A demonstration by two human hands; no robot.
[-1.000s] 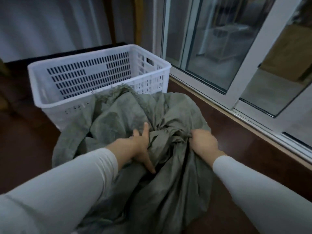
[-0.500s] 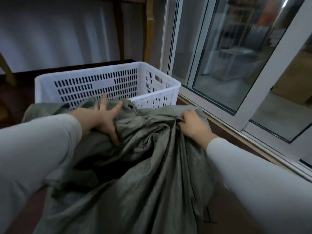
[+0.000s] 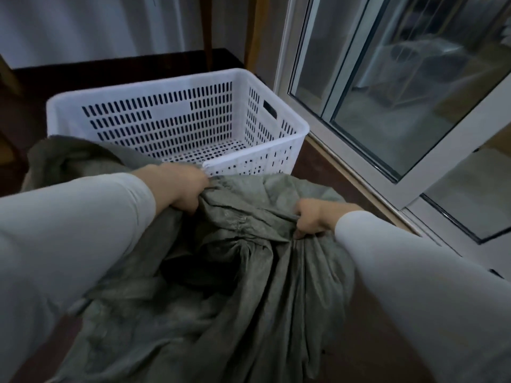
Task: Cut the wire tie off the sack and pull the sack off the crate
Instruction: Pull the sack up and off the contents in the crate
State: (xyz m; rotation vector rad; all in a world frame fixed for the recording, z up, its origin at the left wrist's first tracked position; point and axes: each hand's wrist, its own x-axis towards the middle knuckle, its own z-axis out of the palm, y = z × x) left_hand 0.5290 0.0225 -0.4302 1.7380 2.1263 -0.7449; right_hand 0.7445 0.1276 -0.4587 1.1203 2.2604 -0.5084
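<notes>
— What do we have nearest us?
— The grey sack [image 3: 249,286], crumpled on the dark floor [image 3: 345,167] in front of us. Our left hand [image 3: 181,187] is clenched on a fold of it by the crate's near rim; our right hand [image 3: 311,218] is fisted on another fold.
— And the crate [image 3: 171,120]?
— Beyond the sack, white, slotted, upright and uncovered, just beside the sliding glass door [image 3: 387,106].

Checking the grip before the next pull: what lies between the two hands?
In the head view, only bunched grey sack spans from the left hand to the right hand; both clutch it, nearer than the white crate.
</notes>
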